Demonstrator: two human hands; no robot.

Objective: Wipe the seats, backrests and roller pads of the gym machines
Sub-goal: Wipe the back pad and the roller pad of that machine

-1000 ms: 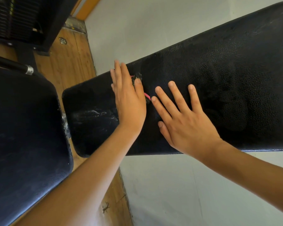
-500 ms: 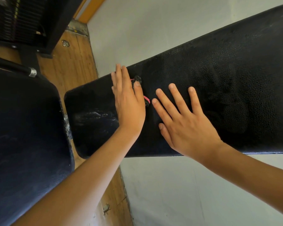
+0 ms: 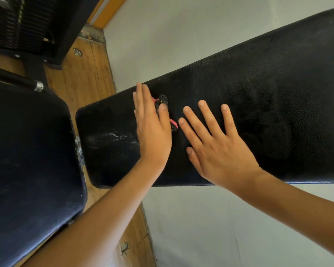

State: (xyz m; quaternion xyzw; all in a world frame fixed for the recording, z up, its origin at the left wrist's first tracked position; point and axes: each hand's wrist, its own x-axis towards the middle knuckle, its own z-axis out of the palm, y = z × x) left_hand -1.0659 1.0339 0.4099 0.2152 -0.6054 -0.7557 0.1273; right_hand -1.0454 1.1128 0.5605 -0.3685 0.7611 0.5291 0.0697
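Staying put: left hand [image 3: 152, 132] presses cloth [image 3: 162, 99], right hand [image 3: 218, 149] flat on pad [image 3: 268, 112].

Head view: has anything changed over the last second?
Nothing visibly changed apart from a slight camera shift. The left hand still presses the dark cloth flat on the bench pad, and the right hand stays flat beside it.

The pad [image 3: 239, 112] is black leatherette with a pebbled, mostly matt grain, and it shines wet near its end. The seat [image 3: 27, 151] is smoother dark vinyl, faintly scuffed. The cloth [image 3: 162, 100] is black with pink. The floor [image 3: 81, 74] is grained wood, and the collar [image 3: 39, 86] is bright metal.
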